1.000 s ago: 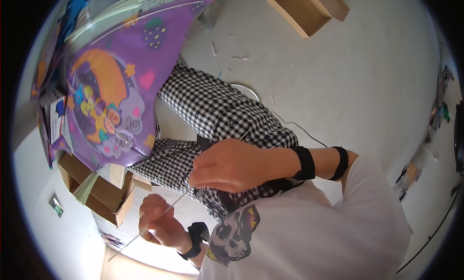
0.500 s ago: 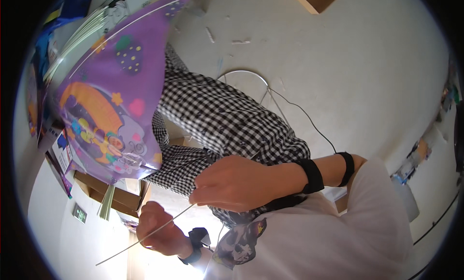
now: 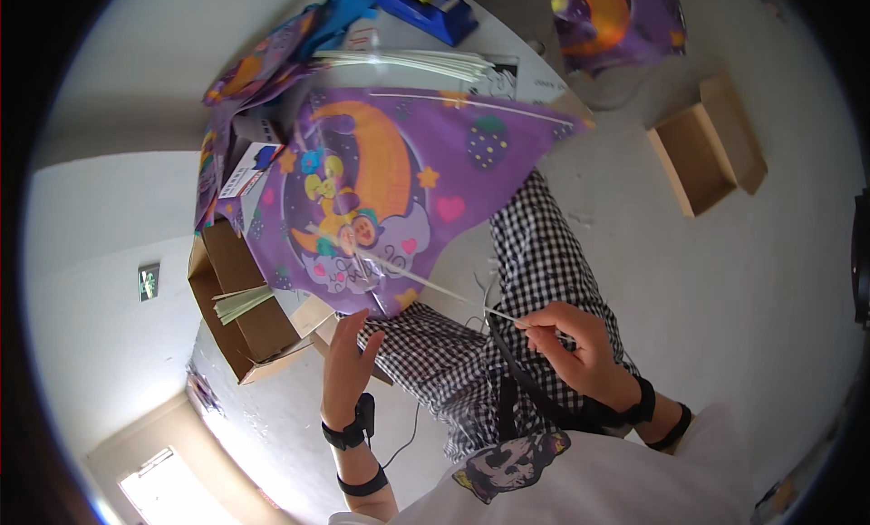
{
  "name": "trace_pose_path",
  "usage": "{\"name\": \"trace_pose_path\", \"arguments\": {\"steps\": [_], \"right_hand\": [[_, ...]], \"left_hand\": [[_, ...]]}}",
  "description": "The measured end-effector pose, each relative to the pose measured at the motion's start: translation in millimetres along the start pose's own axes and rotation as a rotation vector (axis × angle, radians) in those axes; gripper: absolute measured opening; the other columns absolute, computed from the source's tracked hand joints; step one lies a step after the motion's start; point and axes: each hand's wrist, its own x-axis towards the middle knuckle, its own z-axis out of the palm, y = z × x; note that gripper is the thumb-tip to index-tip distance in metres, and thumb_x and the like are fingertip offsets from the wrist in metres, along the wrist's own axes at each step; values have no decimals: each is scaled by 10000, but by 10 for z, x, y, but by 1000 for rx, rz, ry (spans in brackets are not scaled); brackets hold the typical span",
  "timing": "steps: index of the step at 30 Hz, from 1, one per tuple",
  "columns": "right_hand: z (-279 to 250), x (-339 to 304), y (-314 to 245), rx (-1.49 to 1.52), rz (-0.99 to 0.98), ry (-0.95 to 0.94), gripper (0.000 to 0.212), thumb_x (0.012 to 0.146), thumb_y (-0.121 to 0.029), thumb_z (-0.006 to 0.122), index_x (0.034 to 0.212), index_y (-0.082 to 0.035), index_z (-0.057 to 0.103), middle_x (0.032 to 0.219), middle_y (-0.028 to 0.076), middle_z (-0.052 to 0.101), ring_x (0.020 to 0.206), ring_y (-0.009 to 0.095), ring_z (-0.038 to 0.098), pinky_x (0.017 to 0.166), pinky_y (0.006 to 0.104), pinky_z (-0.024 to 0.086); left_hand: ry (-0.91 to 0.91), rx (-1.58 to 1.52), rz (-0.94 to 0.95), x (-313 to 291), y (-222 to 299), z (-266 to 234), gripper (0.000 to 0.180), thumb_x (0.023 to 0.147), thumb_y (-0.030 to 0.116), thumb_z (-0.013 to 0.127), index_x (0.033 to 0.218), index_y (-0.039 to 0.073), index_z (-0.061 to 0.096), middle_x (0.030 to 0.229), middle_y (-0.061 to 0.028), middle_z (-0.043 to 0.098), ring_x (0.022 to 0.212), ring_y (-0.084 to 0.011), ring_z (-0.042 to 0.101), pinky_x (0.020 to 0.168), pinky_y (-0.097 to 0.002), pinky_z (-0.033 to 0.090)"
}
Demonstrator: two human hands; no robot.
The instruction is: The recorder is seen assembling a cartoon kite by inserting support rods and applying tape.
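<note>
A purple kite (image 3: 462, 199), printed with an orange moon, stars and hearts, lies spread over the table edge in front of me. One thin white rod (image 3: 426, 96) runs along its far edge. My right hand (image 3: 580, 348) pinches the end of another thin pale rod (image 3: 426, 279), which reaches left and away over the kite's printed middle. Beside the kite's near edge is my left hand (image 3: 347, 366), its fingers stretched out and holding nothing. Whether its fingertips touch the kite I cannot tell.
Pale rods (image 3: 408, 63) lie bundled behind the kite, near a blue tape dispenser (image 3: 430, 17). An open cardboard box (image 3: 227, 262) at the left holds more pale rods. Another open box (image 3: 693, 153) is on the floor at right, below a second purple printed piece (image 3: 634, 31).
The view has swung, so the kite sits nearer the middle. My hands have moved apart; the left has opened. The rod in my right hand now points over the kite.
</note>
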Motion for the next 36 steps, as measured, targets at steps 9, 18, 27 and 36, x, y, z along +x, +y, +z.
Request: {"name": "trace_pose_path", "arguments": {"steps": [9, 18, 27, 36], "right_hand": [[293, 85, -271, -118, -44, -9, 117, 928, -15, 563, 1005, 24, 642, 816, 70, 646, 649, 97, 594, 567, 216, 472], [-143, 1574, 323, -659, -101, 125, 109, 919, -86, 572, 950, -9, 644, 833, 115, 689, 699, 201, 657, 597, 303, 492], [-169, 3141, 1062, -944, 56, 252, 140, 854, -137, 594, 875, -39, 692, 789, 163, 679, 762, 315, 666, 694, 382, 511], [-322, 3497, 973, -711, 203, 354, 188, 820, -147, 586, 837, -17, 721, 707, 115, 691, 651, 201, 685, 622, 302, 504]], "left_hand": [[86, -156, 2, -23, -278, 78, 357, 868, 179, 657, 1173, 13, 574, 1136, -173, 616, 1045, -382, 582, 857, -408, 480], [121, -213, 20, -88, -442, 355, 370, 858, 200, 662, 1155, -4, 579, 1103, -196, 616, 1016, -384, 584, 827, -425, 486], [96, -359, -131, -246, -584, 480, 356, 852, 173, 666, 1157, 5, 589, 1107, -182, 619, 989, -378, 600, 808, -416, 491], [204, -287, -61, 59, -923, -55, 329, 850, 119, 656, 1151, 10, 581, 1132, -185, 612, 1034, -378, 581, 865, -411, 478]]}}
